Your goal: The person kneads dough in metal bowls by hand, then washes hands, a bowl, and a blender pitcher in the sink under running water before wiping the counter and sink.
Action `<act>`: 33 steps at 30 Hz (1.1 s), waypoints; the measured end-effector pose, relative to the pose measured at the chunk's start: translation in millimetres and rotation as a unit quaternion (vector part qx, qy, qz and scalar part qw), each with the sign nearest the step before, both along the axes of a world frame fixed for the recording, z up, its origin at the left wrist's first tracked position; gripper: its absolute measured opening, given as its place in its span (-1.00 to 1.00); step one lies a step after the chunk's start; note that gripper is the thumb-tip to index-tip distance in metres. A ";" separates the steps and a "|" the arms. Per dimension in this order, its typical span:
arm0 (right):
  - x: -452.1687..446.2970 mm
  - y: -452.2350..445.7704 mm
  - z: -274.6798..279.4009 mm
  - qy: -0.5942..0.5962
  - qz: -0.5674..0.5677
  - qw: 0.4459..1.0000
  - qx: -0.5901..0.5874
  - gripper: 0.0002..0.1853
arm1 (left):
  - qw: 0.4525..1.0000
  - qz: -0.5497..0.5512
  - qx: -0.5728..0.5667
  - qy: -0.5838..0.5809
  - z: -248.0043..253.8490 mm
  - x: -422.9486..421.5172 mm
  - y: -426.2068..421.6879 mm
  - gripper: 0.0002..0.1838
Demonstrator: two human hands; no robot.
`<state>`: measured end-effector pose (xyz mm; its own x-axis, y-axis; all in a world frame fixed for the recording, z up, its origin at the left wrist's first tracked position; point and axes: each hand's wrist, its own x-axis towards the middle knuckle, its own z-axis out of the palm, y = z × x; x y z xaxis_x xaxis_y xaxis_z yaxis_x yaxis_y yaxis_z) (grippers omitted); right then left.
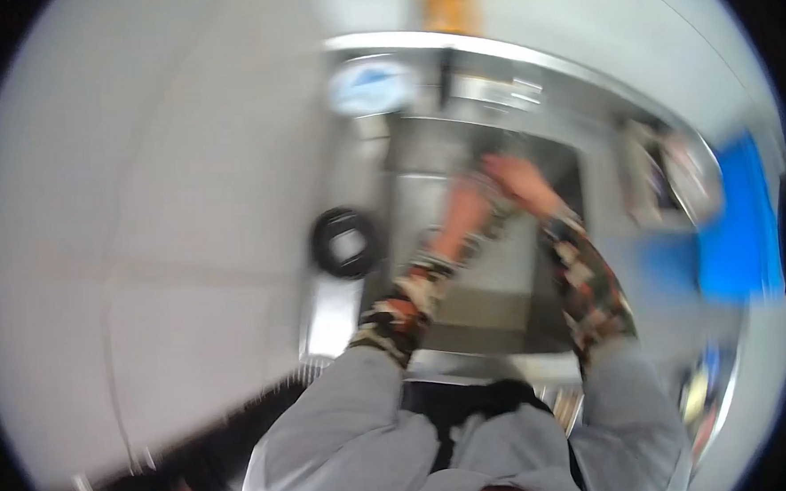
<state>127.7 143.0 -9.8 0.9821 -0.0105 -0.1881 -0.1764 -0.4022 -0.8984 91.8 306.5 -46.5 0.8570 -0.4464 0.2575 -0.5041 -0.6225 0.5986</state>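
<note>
Both my hands are over a steel sink basin [483, 310], close together near its far side. My left hand [467, 208] reaches in from the left, and beside it my right hand [523, 182] comes in from the right. Motion smears the fingers of both, so I cannot make out whether they hold anything. Camouflage-patterned sleeves cover my forearms. Something greyish shows between my wrists, too blurred to name.
On the left ledge sits a round black object [320, 242] with a pale centre. A white and blue round item [371, 88] is at the back left. An orange object [447, 8] is beyond the rim. At right are a blurred container [708, 176] and a bright blue object [740, 227].
</note>
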 end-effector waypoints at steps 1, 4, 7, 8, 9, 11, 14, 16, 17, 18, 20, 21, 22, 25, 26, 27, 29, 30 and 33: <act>2.1 0.4 -13.2 0.047 0.026 0.999 0.009 -0.66 | 0.999 -0.023 0.037 -0.029 -15.1 -21.5 5.1 -0.69; 30.3 -12.5 -65.9 0.199 -0.014 0.937 0.287 -0.60 | 0.973 0.042 -0.126 0.189 4.5 -95.0 26.7 -0.41; 2.2 26.6 13.5 0.171 -0.030 0.944 0.282 -0.63 | 0.928 0.035 0.010 0.370 -3.0 -144.3 50.1 -0.33; 6.1 25.7 -0.9 0.107 0.036 0.954 0.279 -0.64 | 0.924 0.038 0.023 0.380 -4.8 -155.8 60.2 -0.34; 13.7 17.3 -26.8 0.043 0.098 0.955 0.276 -0.64 | 0.918 0.039 0.035 0.392 -6.4 -165.1 72.0 -0.35; 7.8 -7.4 -82.4 -0.100 -0.045 0.988 -0.109 -0.64 | 0.921 0.054 0.040 0.383 -13.5 -174.0 91.5 -0.36; -16.8 -46.0 -156.4 -0.042 -0.099 0.968 -0.228 -0.47 | 0.928 0.110 0.048 0.353 3.9 -190.2 126.8 -0.38; -25.1 -61.6 -198.3 0.082 -0.076 0.978 -0.178 -0.35 | 0.927 0.154 0.048 0.340 9.1 -204.4 137.8 -0.38; -27.3 -61.4 -215.8 0.131 -0.062 0.982 -0.118 -0.29 | 0.926 0.167 0.047 0.335 5.7 -209.7 140.7 -0.39; -40.4 -48.7 -202.3 0.227 -0.093 0.969 0.004 -0.21 | 0.927 0.175 0.044 0.329 6.3 -214.1 145.1 -0.40; -53.4 -34.5 -189.6 0.333 -0.125 0.920 0.164 -0.10 | 0.921 0.184 0.043 0.341 14.1 -221.9 150.1 -0.40; -55.9 -31.8 -191.5 0.349 -0.129 0.906 0.200 -0.08 | 0.917 0.182 0.042 0.354 17.7 -225.3 151.1 -0.41; -55.0 -33.8 -202.3 0.365 -0.134 0.891 0.235 -0.06 | 0.917 0.185 0.039 0.352 19.9 -226.9 151.1 -0.41; -64.1 -23.3 -194.9 0.405 -0.102 0.844 0.337 -0.32 | 0.912 0.187 0.073 0.357 18.7 -235.8 156.9 -0.40; -71.0 -22.9 -193.3 0.417 -0.095 0.824 0.372 -0.39 | 0.928 0.205 0.066 0.305 5.6 -238.5 155.1 -0.39; -76.0 -24.2 -190.4 0.424 -0.089 0.803 0.409 -0.46 | 0.941 0.220 0.060 0.249 -3.5 -237.9 152.0 -0.38; -88.9 -4.6 -124.8 0.405 -0.153 0.881 0.191 -0.46 | 0.943 0.236 0.035 0.230 -7.7 -239.1 148.3 -0.39; -92.0 3.7 -97.8 0.368 -0.209 0.905 -0.039 -0.46 | 0.943 0.254 0.011 0.215 -7.1 -241.2 147.5 -0.40; -39.8 -7.5 -91.6 0.166 -0.086 0.975 -0.118 -0.47 | 0.939 0.262 -0.020 0.224 8.4 -242.5 144.5 -0.37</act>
<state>88.0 135.4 -101.4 0.8477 -0.2502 -0.4678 -0.5243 -0.5297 -0.6668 -150.7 451.0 -38.2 0.9825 0.0688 -0.1729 0.1723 -0.6879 0.7051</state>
